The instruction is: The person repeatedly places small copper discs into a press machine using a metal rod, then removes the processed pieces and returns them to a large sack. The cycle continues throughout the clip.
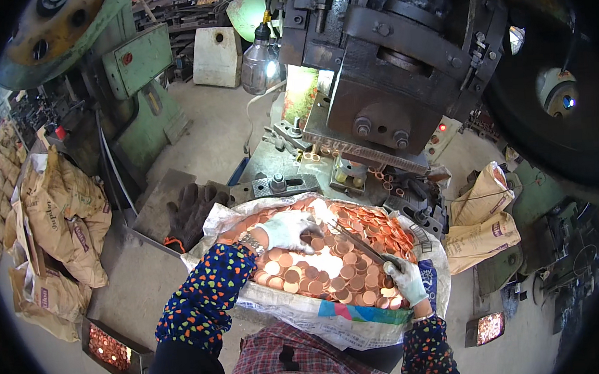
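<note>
Green machinery and a dark metal press are crowding the workshop floor, and a caged lamp is hanging beside the press. Paper sacks are standing at the far left, and a dark glove is lying just beyond the left forearm. Nearest the body, an open white sack is spreading in front of the press, and a broad heap of copper discs is filling it.

Over the heap's left half, the gloved left hand is resting on the discs, palm down with its fingers curling; whether they are pinching a disc I cannot tell. At the heap's right edge, the gloved right hand is closing around one end of a thin dark tool. Its long axis is slanting across the discs, away from the body and leftward, so the free end is pointing to the far side of the left hand. That end is lying nearer the left hand than the right, yet apart from its fingers.
</note>
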Available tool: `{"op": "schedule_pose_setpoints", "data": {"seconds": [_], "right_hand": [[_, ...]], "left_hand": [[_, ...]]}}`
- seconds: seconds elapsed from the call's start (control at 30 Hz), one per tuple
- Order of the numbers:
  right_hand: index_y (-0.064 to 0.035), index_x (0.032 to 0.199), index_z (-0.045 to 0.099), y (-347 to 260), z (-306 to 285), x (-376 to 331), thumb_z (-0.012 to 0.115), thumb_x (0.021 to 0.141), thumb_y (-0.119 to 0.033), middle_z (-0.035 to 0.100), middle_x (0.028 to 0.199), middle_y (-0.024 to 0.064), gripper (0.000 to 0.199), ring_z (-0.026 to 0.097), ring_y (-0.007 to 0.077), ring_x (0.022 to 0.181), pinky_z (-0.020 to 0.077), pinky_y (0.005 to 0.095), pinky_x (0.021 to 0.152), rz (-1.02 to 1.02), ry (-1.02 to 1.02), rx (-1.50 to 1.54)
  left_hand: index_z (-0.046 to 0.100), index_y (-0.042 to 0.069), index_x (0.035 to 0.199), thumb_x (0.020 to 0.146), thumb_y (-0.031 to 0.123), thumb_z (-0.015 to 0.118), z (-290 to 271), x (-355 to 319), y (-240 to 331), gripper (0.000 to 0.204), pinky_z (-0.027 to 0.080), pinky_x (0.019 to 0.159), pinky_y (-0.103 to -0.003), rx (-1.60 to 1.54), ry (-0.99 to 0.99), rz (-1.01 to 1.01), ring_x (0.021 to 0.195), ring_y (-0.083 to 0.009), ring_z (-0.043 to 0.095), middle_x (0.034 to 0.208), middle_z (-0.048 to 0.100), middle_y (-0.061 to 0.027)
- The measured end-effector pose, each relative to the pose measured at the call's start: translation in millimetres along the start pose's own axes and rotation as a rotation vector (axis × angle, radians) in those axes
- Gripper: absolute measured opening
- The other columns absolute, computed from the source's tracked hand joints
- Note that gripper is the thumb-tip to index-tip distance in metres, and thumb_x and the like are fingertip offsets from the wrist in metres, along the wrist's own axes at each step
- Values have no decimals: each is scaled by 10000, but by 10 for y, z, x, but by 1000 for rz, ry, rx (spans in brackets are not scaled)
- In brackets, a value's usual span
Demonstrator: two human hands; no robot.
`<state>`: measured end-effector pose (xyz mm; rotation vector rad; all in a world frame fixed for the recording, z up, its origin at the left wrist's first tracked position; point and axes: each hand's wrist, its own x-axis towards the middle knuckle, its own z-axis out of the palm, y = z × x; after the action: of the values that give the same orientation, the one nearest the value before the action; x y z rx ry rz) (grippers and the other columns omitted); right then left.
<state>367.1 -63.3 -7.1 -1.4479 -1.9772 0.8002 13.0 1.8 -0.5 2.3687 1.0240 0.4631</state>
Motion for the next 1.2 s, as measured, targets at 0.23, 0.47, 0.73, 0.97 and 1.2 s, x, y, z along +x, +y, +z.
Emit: {"op": "schedule_pose_setpoints", "data": {"seconds": [0.23,0.47,0.73,0.97,1.2], "right_hand": [[-51,1126,629,-35,12,-21,548,856,-294,665,932,175,372,646,307,869,492,363,752,-19,22,-75],[-10,1137,617,-93,-25,-11,581,859,-251,677,906,161,369,648,211,815,487,309,739,42,36,122],[19,1141,602,-188,-644,368,561,886,-217,672,863,125,350,637,165,784,493,286,735,-67,128,-31],[-106,1123,617,-143,-744,1115,532,901,-271,656,979,127,289,629,294,883,498,367,758,-351,296,-483],[-203,1158,580,-111,-607,1537,482,919,-309,615,833,90,279,625,272,743,496,386,634,-223,274,-727]], "left_hand": [[614,79,1076,754,279,722,19,30,17,395,483,823,-327,-156,-82,-171,906,-210,614,995,637,-83],[637,72,1035,800,251,704,39,19,-76,303,491,755,-276,-330,3,-232,814,-127,605,904,662,-24],[651,51,1010,823,191,687,-24,56,-94,237,495,790,-262,-601,213,-198,862,-99,604,926,667,-40],[615,23,1021,858,131,653,-352,341,-78,199,506,719,-230,-615,377,-313,784,-71,594,885,645,-27],[594,10,1024,858,137,655,-339,933,-401,218,497,648,-228,-774,509,-307,723,-77,582,897,630,-33]]}}
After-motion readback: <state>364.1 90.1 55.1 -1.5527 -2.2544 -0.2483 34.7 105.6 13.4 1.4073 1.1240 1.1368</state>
